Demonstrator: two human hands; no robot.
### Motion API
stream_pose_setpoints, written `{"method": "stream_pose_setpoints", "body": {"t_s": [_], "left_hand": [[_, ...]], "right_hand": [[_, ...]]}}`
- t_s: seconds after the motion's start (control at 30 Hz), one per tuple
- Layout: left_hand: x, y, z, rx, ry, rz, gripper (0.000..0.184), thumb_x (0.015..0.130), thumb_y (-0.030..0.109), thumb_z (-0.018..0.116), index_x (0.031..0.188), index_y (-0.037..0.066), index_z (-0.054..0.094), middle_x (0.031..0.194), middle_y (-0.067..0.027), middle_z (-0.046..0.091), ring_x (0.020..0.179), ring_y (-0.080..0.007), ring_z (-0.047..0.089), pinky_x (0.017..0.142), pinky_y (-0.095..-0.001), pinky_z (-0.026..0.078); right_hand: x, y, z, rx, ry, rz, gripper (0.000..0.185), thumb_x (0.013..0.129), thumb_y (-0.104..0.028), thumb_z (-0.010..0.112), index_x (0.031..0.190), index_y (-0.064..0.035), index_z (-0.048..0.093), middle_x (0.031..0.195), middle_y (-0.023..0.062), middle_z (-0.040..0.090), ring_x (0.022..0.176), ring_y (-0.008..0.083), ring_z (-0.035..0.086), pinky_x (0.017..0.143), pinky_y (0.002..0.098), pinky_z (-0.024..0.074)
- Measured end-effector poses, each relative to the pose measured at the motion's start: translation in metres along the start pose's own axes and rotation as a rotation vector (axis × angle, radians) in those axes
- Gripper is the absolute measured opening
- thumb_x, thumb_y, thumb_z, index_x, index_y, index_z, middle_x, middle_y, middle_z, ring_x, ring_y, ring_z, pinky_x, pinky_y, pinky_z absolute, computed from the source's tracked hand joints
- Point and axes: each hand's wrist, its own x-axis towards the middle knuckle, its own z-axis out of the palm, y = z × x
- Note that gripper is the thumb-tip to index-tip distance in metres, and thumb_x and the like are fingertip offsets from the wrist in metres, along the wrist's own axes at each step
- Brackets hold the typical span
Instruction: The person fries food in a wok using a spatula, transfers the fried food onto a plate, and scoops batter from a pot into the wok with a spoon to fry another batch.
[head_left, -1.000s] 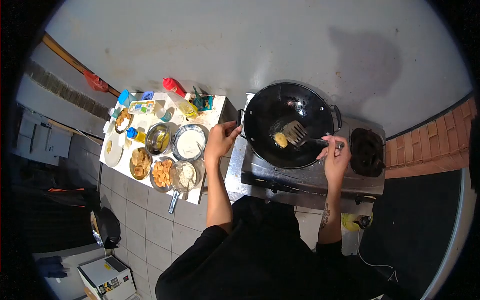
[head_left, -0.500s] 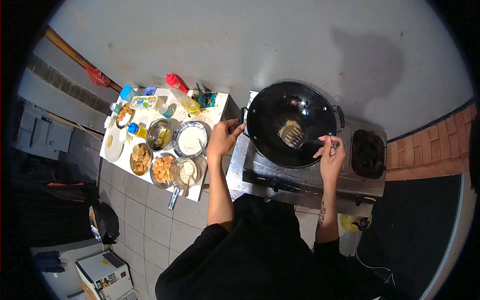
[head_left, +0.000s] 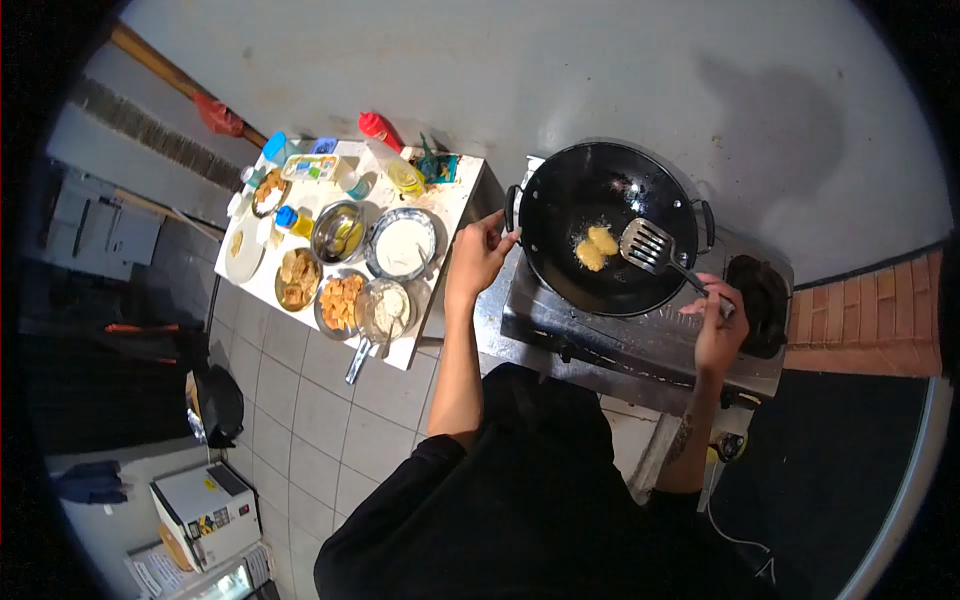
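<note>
A black wok sits on the steel stove, with oil and golden battered food low in its bowl. My left hand pinches the wok's left handle. In my right hand is the handle of a slotted metal spatula; its head rests inside the wok, just right of the food and apart from it.
Left of the stove, a white table bears a bowl of white batter, a plate of orange-brown pieces, a pan of flour, bottles and a steel bowl. A second burner lies right of the wok.
The spatula has moved off the food to the right, with my right hand. The food now shows as two joined pieces. The view has shifted; my left hand stays at the handle.
</note>
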Motion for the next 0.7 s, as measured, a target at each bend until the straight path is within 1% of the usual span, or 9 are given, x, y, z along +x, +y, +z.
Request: {"method": "stream_pose_setpoints", "body": {"t_s": [0.1,0.17,0.23,0.33,0.4,0.57,0.63,0.67,0.7], "left_hand": [[-0.011,0.000,0.000,-0.006,0.039,-0.010,0.049,0.081,0.024,0.072,0.120,-0.004,0.059,0.059,-0.0105,0.050,0.053,-0.0180,0.049,0.054,-0.0330,0.042],[-0.022,0.008,-0.004,0.013,0.085,-0.014,0.050,0.082,0.023,0.072,0.122,-0.004,0.058,0.062,-0.0095,0.051,0.056,-0.0171,0.050,0.056,-0.0319,0.043],[-0.034,0.019,-0.008,-0.028,0.136,-0.017,0.051,0.082,0.021,0.072,0.123,-0.003,0.056,0.065,-0.0076,0.052,0.059,-0.0150,0.050,0.057,-0.0303,0.043],[-0.057,0.023,-0.011,-0.128,0.147,-0.078,0.046,0.084,0.019,0.071,0.122,-0.002,0.055,0.066,-0.0019,0.049,0.060,-0.0100,0.047,0.056,-0.0265,0.041],[-0.073,0.033,-0.014,-0.155,0.149,-0.080,0.040,0.086,0.018,0.070,0.119,0.000,0.056,0.067,0.0025,0.046,0.060,-0.0054,0.043,0.054,-0.0227,0.037],[-0.115,0.044,-0.015,-0.145,0.192,-0.086,0.032,0.088,0.016,0.067,0.115,0.001,0.060,0.066,0.0036,0.047,0.058,-0.0034,0.040,0.052,-0.0216,0.034],[-0.131,0.050,-0.019,-0.158,0.130,-0.202,0.032,0.088,0.025,0.066,0.113,0.005,0.064,0.069,0.0002,0.051,0.067,-0.0095,0.049,0.065,-0.0269,0.043],[-0.137,0.051,-0.018,-0.155,0.149,-0.204,0.032,0.088,0.025,0.066,0.113,0.005,0.064,0.069,0.0002,0.051,0.067,-0.0095,0.049,0.065,-0.0269,0.043],[-0.142,0.050,-0.017,-0.176,0.183,-0.193,0.030,0.088,0.021,0.066,0.111,0.002,0.064,0.067,0.0020,0.049,0.062,-0.0061,0.043,0.057,-0.0245,0.037]], "right_hand": [[0.001,0.001,-0.012,0.062,-0.105,-0.048,0.013,0.095,0.001,0.044,0.101,0.0036,0.055,0.112,0.0190,0.063,0.066,0.0138,0.063,0.068,0.0297,0.0538],[-0.001,0.005,-0.014,0.109,-0.138,-0.041,0.014,0.093,0.003,0.044,0.100,0.0048,0.056,0.113,0.0195,0.062,0.067,0.0133,0.062,0.069,0.0307,0.0546],[0.001,0.005,-0.014,0.046,-0.184,-0.046,0.016,0.090,0.007,0.043,0.099,0.0054,0.056,0.113,0.0203,0.061,0.068,0.0124,0.061,0.069,0.0309,0.0551],[0.001,-0.001,-0.008,0.170,-0.202,-0.028,0.020,0.087,0.010,0.042,0.100,0.0052,0.056,0.112,0.0198,0.061,0.066,0.0117,0.060,0.068,0.0295,0.0550],[0.002,0.000,-0.004,0.214,-0.228,-0.047,0.018,0.088,0.009,0.042,0.100,0.0054,0.056,0.110,0.0192,0.061,0.066,0.0115,0.060,0.067,0.0285,0.0545],[0.001,-0.001,0.009,0.264,-0.299,-0.067,0.013,0.092,0.006,0.045,0.100,0.0055,0.055,0.106,0.0170,0.061,0.065,0.0106,0.059,0.064,0.0266,0.0526],[0.001,-0.002,0.011,0.235,-0.302,-0.039,0.010,0.094,0.002,0.047,0.100,0.0051,0.055,0.105,0.0156,0.061,0.064,0.0099,0.058,0.062,0.0260,0.0513],[0.001,-0.001,0.011,0.245,-0.317,-0.045,0.010,0.094,0.002,0.047,0.100,0.0051,0.055,0.105,0.0156,0.061,0.064,0.0099,0.058,0.062,0.0260,0.0513],[0.000,-0.001,0.011,0.273,-0.330,-0.036,0.010,0.095,0.002,0.047,0.100,0.0049,0.055,0.105,0.0150,0.062,0.063,0.0098,0.058,0.062,0.0257,0.0510]]}}
